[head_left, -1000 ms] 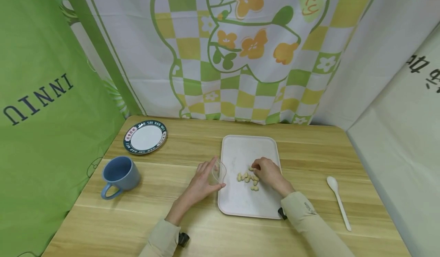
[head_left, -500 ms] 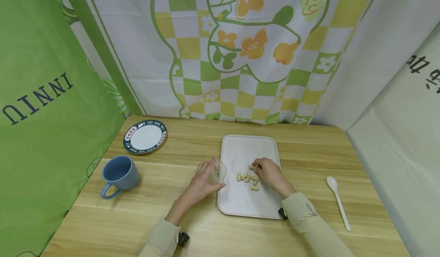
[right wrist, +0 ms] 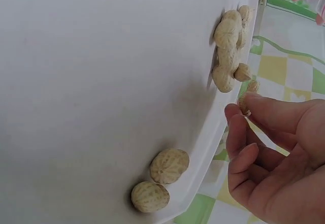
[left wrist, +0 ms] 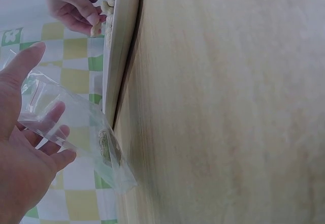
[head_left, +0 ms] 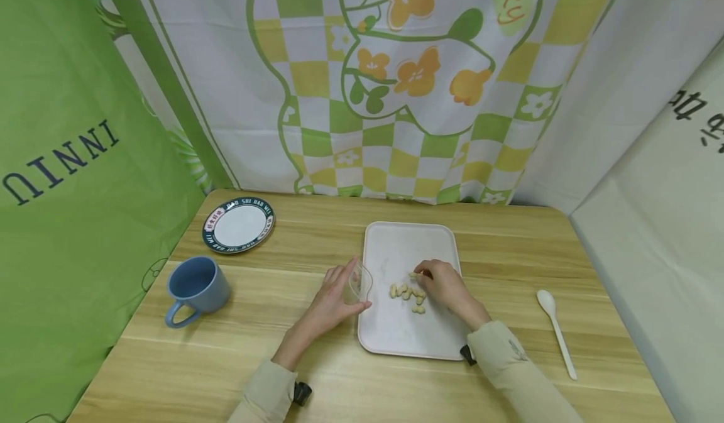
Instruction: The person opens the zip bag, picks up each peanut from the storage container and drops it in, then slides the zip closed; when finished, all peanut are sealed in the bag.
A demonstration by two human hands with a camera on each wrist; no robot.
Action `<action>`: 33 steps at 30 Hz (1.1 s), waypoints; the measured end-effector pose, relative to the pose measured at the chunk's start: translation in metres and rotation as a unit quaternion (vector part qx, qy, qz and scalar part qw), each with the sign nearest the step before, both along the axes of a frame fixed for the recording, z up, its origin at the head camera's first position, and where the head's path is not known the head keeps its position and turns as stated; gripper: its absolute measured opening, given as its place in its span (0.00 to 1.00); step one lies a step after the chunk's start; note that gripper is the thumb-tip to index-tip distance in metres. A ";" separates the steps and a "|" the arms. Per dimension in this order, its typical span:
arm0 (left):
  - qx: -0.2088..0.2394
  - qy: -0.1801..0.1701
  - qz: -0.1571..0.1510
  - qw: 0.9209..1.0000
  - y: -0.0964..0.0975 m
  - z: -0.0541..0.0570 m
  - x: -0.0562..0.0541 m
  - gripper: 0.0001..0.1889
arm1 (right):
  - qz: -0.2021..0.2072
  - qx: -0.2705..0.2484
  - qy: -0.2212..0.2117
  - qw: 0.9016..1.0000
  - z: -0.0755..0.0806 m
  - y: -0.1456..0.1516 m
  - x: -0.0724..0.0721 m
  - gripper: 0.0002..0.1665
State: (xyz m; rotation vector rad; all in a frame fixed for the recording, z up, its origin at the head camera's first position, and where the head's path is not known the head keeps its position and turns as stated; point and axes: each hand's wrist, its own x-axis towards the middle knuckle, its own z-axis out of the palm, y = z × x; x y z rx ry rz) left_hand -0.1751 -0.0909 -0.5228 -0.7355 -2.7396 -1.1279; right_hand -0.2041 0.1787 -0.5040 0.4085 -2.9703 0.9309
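Observation:
My left hand (head_left: 330,300) grips a clear zip bag (left wrist: 84,125) at the tray's left edge, thumb apart from the other fingers and the bag's mouth spread. One peanut (left wrist: 105,145) shows through the plastic near its lower end. Over the pale tray (head_left: 396,338), my right hand (head_left: 444,283) pinches a peanut (right wrist: 249,96) between thumb and index finger; the other fingers are curled. Several unshelled peanuts (head_left: 406,293) lie in a loose group beside that hand, and another peanut (head_left: 418,309) sits a little nearer the front.
On the wooden table's left side stand a blue mug (head_left: 198,286) and, behind it, a dark-rimmed plate (head_left: 239,225). A white spoon (head_left: 557,334) lies to the right of the tray. A patterned curtain (head_left: 396,159) hangs along the back edge.
The right sleeve has shifted slightly to the right, while the pinching fingertips stay nearly in place. My left hand and the bag look still.

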 end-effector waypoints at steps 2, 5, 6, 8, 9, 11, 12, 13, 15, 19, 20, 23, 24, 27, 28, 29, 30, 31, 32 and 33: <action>0.002 -0.003 0.000 1.000 0.000 0.000 0.000 0.51 | 0.003 -0.004 0.004 1.000 0.002 -0.001 0.001 0.08; 0.007 -0.010 0.000 1.000 0.001 -0.001 0.000 0.50 | 0.011 -0.013 0.026 1.000 0.004 -0.003 0.002 0.08; 0.008 -0.012 0.000 1.000 0.001 0.000 0.000 0.50 | 0.014 -0.017 0.036 0.999 0.005 -0.004 0.002 0.08; 0.009 -0.013 -0.001 1.000 0.001 0.000 0.000 0.50 | 0.021 -0.023 0.054 0.998 0.007 -0.006 0.003 0.07; 0.008 -0.014 -0.001 1.000 0.001 0.000 0.000 0.50 | 0.025 -0.026 0.065 0.997 0.009 -0.008 0.003 0.07; 0.008 -0.016 -0.001 1.000 0.002 0.001 0.000 0.50 | 0.030 -0.033 0.081 0.996 0.012 -0.011 0.004 0.08; 0.009 -0.017 -0.001 1.000 0.002 0.001 0.000 0.50 | 0.031 -0.038 0.087 0.995 0.013 -0.013 0.005 0.08; 0.009 -0.018 -0.001 1.000 0.002 0.001 -0.001 0.50 | 0.033 -0.042 0.094 0.994 0.015 -0.014 0.006 0.08; 0.009 -0.023 -0.001 1.000 0.002 0.003 -0.001 0.50 | 0.038 -0.057 0.108 0.992 0.017 -0.018 0.007 0.09; 0.008 -0.033 -0.001 0.999 0.003 0.004 -0.001 0.51 | 0.054 -0.083 0.131 0.986 0.021 -0.024 0.011 0.09; 0.008 -0.035 -0.001 0.999 0.003 0.004 -0.001 0.51 | 0.058 -0.088 0.135 0.985 0.022 -0.025 0.011 0.09; 0.006 -0.037 -0.001 0.999 0.003 0.004 0.000 0.51 | 0.067 -0.095 0.146 0.982 0.026 -0.029 0.014 0.10; 0.007 -0.037 -0.002 0.999 0.003 0.004 0.000 0.51 | 0.071 -0.097 0.148 0.982 0.027 -0.030 0.014 0.10; 0.007 -0.037 -0.005 0.999 0.003 0.003 0.000 0.51 | 0.075 -0.099 0.147 0.981 0.031 -0.033 0.016 0.10; 0.008 -0.038 -0.006 0.999 0.003 0.003 0.000 0.51 | 0.076 -0.100 0.144 0.982 0.032 -0.034 0.017 0.10; 0.008 -0.038 -0.007 0.999 0.003 0.003 0.000 0.51 | 0.077 -0.101 0.142 0.982 0.032 -0.035 0.017 0.10; 0.007 -0.037 -0.007 0.999 0.003 0.003 0.000 0.51 | 0.078 -0.101 0.140 0.982 0.033 -0.036 0.018 0.10; 0.005 -0.037 -0.007 0.999 0.003 0.003 0.000 0.51 | 0.079 -0.100 0.138 0.982 0.033 -0.037 0.018 0.10; 0.004 -0.036 -0.007 0.999 0.003 0.003 0.000 0.51 | 0.082 -0.102 0.138 0.982 0.033 -0.038 0.018 0.10; 0.004 -0.035 -0.007 0.999 0.003 0.002 0.000 0.51 | 0.082 -0.102 0.138 0.982 0.034 -0.039 0.018 0.10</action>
